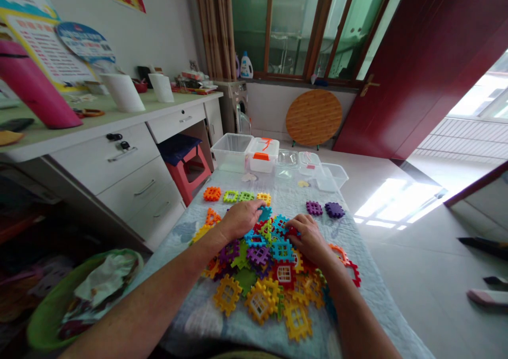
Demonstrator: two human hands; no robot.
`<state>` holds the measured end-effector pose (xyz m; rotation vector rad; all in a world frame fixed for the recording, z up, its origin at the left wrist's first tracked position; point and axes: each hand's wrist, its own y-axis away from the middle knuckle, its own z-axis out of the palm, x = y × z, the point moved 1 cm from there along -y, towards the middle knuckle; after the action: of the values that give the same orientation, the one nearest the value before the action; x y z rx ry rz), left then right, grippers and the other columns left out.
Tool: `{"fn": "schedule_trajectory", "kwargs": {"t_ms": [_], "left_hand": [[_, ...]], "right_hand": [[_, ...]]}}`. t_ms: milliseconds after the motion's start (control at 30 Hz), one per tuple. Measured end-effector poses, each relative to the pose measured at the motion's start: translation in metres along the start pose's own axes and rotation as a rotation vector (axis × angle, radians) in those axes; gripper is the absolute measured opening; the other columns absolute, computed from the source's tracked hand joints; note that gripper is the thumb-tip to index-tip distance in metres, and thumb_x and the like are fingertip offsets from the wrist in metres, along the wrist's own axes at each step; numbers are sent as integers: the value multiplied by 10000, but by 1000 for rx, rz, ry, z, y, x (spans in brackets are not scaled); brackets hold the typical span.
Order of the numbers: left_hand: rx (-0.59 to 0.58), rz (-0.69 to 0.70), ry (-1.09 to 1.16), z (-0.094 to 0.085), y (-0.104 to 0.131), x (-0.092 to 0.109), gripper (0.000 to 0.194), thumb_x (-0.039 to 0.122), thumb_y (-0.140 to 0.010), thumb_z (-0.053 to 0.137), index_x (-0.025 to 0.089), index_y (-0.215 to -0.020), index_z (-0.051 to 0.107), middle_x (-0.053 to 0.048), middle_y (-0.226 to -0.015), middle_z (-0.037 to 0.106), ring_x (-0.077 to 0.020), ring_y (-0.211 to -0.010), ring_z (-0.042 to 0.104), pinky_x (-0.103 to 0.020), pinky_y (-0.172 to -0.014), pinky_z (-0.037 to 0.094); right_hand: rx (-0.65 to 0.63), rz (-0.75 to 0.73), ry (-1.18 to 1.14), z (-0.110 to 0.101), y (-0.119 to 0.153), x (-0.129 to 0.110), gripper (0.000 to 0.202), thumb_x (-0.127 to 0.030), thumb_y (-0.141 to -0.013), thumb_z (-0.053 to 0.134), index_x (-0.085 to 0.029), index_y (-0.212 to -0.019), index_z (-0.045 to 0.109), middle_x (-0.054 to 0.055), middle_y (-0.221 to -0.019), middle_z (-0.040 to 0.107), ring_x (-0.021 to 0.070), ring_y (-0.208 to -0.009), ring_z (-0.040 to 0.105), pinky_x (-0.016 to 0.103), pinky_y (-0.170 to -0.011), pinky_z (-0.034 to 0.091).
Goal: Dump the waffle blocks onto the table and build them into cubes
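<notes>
A heap of coloured plastic building pieces (257, 256) lies on the cloth-covered table (206, 322). My left hand (245, 219) is closed at the far side of the heap, its fingertips on a blue piece (265, 213). At the heap's right side my right hand (307, 233) has its fingers bent over a red piece (292, 230); whether it grips the piece I cannot tell. Beyond the heap stand an orange stack (211, 193), green pieces (246, 196) and a yellow piece (264, 198). Two purple stacks (314, 208) (334, 210) sit at the right.
Clear plastic boxes (232, 150), one with an orange-latched lid (264, 153), line the table's far end. A white desk (130, 117) runs along the left, with a red stool (190, 171) beneath. A green basket (43, 316) holds cloth at the lower left.
</notes>
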<state>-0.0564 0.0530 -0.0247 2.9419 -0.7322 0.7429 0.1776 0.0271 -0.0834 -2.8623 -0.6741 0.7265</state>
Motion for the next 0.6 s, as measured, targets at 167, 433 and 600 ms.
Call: {"fn": "schedule_trajectory", "kwargs": {"t_ms": [167,433,600], "left_hand": [[-22,64,231,4,1,18,311,240,-915,449,205,-1178,612,-51,-1101,698,-197,-1006,641,-293,-903,466],[-59,94,75,26,-2,17,390,168,-829,532,155,-1217,574,-120,-1223,616,-240,-1155,557,-355,-1030,412],[-113,103,24,29,1,13,455,171,-824,546,126,-1276,530,-146,-1310,567,-249,-1232,511,-379,-1084,369]], "right_hand": [[9,2,14,-2,2,-2,180,-159,-798,659,-250,-950,695,43,-950,603,218,-941,497,355,-877,399],[53,-55,-71,-4,4,-6,187,-62,-770,564,-206,-867,636,63,-1061,617,213,-1000,524,354,-926,412],[135,-30,-129,-7,5,-6,137,-109,-801,520,-213,-848,595,45,-922,637,195,-899,566,333,-864,429]]}}
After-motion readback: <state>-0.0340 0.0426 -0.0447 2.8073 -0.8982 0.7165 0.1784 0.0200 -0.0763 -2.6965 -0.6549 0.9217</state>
